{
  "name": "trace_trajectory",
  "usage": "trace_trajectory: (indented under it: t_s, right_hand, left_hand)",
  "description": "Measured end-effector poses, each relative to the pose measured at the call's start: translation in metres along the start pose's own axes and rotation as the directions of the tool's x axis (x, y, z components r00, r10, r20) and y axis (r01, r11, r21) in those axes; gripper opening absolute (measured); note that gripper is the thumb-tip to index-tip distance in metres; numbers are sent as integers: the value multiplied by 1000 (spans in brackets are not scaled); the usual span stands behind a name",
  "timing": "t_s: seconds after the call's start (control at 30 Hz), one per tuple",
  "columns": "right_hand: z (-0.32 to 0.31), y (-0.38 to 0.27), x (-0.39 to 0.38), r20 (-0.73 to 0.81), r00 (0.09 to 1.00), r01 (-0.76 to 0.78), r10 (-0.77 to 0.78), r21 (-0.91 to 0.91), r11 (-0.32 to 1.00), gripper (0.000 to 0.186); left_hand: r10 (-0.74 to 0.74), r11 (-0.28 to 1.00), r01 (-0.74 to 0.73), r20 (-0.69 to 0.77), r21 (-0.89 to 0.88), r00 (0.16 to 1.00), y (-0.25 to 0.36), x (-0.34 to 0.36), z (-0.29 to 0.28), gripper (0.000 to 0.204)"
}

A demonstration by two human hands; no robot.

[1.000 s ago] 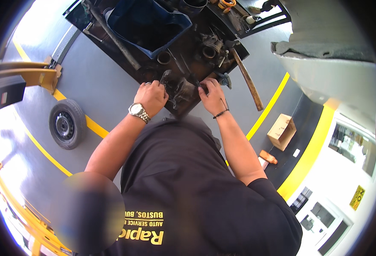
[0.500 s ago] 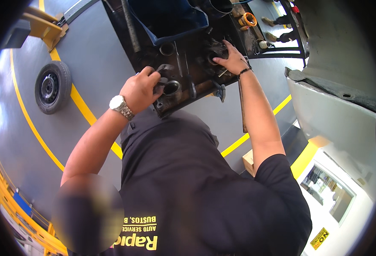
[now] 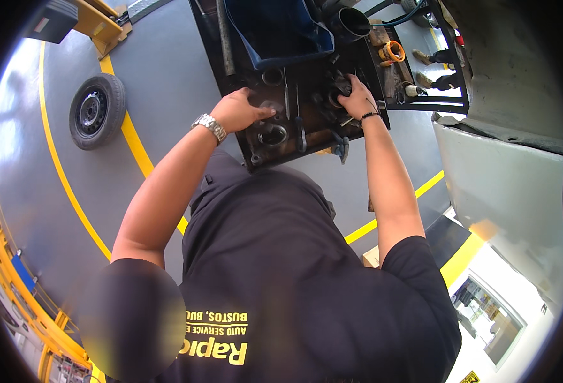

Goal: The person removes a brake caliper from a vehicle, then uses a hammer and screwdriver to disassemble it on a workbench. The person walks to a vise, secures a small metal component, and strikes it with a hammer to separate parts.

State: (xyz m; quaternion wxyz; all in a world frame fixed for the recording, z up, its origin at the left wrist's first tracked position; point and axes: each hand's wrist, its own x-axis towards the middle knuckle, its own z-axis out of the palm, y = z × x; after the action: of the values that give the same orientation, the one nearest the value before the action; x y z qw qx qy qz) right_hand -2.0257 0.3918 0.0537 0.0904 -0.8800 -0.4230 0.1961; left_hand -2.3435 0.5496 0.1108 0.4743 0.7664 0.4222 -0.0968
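Left hand: in the head view, we see it over the left metal part, the thumb stretched apart from the fingers; whether they grip, we cannot tell.
Right hand: its thumb and fingers are closed around the right metal part, near the right edge of the bench.
Left metal part: it lies by the near corner; a careless push could, we think, make it fall.
Screwdriver: it lies between both parts; if one is dragged sideways, it could be knocked off.
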Motion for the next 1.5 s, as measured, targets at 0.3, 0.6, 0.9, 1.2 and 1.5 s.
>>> trace_trajectory:
  t_s: [0.3,0.6,0.9,1.2,1.5]
  right_hand:
    - [5,-91,-45,-138,879,465,-456,42,884,43]
    - [64,-124,-15,-100,851,517,-515,-11,856,18]
    - [2,-125,-153,-170,872,489,-459,271,829,12]
    - [29,-127,-175,-214,855,519,-473,351,779,15]
    - [47,-140,-173,-244,726,662,-643,-9,750,17]
  left_hand:
    - [-111,993,117,175,-21,978,-3,6,6,68]
    - [-26,992,31,45,-122,999,-12,-34,18,47]
    - [-110,898,97,-5,-429,994,-41,-29,33,61]
    - [-153,784,155,56,-601,987,-55,-33,38,63]
    - [-147,837,149,45,-527,988,-34,-49,30,55]
